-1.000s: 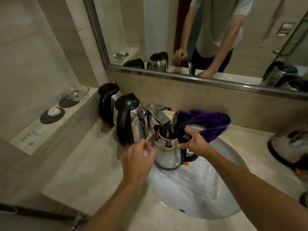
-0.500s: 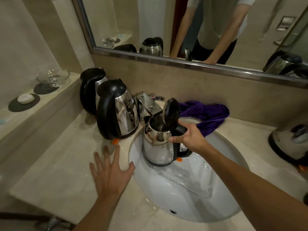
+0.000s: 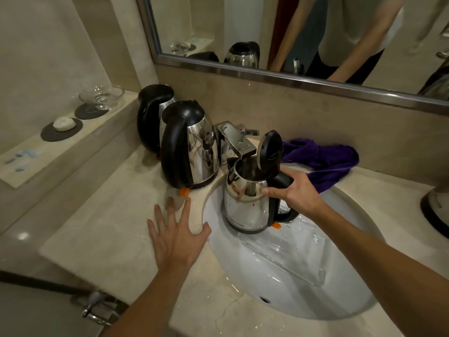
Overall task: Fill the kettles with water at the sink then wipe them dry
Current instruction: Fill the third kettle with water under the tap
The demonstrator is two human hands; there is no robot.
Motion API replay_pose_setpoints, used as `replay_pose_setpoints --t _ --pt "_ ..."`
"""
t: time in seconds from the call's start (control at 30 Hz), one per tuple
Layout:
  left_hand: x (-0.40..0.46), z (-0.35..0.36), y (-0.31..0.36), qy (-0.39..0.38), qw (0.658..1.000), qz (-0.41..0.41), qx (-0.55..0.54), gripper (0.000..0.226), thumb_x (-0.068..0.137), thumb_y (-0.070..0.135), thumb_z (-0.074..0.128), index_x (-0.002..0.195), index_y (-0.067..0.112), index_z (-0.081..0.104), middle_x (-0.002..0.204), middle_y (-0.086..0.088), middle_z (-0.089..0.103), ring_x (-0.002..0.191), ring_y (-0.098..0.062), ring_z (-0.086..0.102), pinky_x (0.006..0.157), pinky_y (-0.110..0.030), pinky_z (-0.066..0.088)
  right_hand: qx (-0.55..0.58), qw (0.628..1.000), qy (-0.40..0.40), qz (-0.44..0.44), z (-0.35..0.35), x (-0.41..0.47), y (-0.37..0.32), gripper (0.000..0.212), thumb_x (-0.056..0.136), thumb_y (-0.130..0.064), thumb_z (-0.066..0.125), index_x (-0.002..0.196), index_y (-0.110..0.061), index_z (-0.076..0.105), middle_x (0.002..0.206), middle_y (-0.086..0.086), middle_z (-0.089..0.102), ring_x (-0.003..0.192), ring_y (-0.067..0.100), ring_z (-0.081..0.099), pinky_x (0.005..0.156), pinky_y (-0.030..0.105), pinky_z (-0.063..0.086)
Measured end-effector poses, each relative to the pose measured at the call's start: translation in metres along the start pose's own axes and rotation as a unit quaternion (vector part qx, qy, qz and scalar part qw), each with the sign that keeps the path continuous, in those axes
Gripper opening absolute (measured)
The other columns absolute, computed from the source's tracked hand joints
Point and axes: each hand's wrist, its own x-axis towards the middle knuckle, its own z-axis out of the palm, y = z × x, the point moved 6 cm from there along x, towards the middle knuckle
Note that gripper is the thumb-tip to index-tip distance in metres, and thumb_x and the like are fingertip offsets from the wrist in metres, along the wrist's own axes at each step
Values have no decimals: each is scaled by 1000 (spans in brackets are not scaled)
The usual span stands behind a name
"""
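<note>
A steel kettle (image 3: 245, 205) with its black lid flipped up hangs upright over the white sink (image 3: 291, 283), its mouth just under the chrome tap (image 3: 233, 139). My right hand (image 3: 291, 190) is shut on its black handle. My left hand (image 3: 177, 237) lies flat on the counter, fingers spread, at the basin's left rim. Two closed steel kettles stand left of the tap: the nearer kettle (image 3: 192, 147) and a second kettle (image 3: 150, 110) behind it. A purple cloth (image 3: 325, 159) is bunched on the counter behind the sink.
Part of another kettle (image 3: 437, 210) shows at the right edge. The left ledge (image 3: 60, 152) holds a glass bowl (image 3: 102, 96) and a soap (image 3: 63, 123) on dark mats. A mirror (image 3: 291, 32) runs along the back wall. A clear plastic sheet (image 3: 286, 249) lies in the basin.
My left hand left the kettle's side and came down flat on the counter. The view shifted so the kettles sit lower. My right hand kept its hold on the open kettle.
</note>
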Motion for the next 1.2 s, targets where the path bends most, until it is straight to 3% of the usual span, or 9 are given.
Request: replay_pose_setpoints --t 0.1,0.23,0.43,0.7,0.9,1.2 --pt "0 -1 0 4 1000 1 0 83 88 74 29 160 44 0 171 -2 -2 155 -31 -12 125 -53 -4 3 1000 15 -3 1 0 3 58 73 -49 82 127 -30 68 115 -8 73 107 10 68 94 33 55" --pt "-1 -2 1 9 1000 4 3 83 90 74 30 160 43 -1 171 -1 -3 156 -31 -12 125 -53 -3 13 1000 22 -6 -1 0 4 53 76 -45 84 125 -33 69 115 -6 74 110 14 69 100 44 56" --pt "-1 -3 1 14 1000 3 4 83 90 75 31 160 43 0 171 -2 0 156 -31 -10 124 -53 -2 13 999 34 -11 0 0 6 51 76 -48 84 122 -35 70 113 -7 75 112 16 68 102 49 54" --pt "0 -2 1 18 1000 5 6 83 90 75 30 160 43 -2 171 -3 -2 156 -32 -9 125 -53 -1 15 999 37 -20 -1 1 7 51 73 -53 84 118 -32 72 107 -4 75 106 18 70 99 52 56" --pt "0 -2 1 17 1000 7 13 83 91 75 30 160 43 -2 171 -3 -3 156 -32 -8 125 -54 2 11 999 40 -15 0 -1 2 37 78 -40 85 113 -35 73 103 -7 76 102 13 70 98 46 56" --pt "-1 -4 2 24 1000 7 13 81 91 74 28 160 44 1 171 -2 0 156 -31 -6 125 -53 3 9 999 45 -17 -1 -3 1 38 79 -42 84 115 -34 72 105 -8 76 103 12 69 98 44 56"
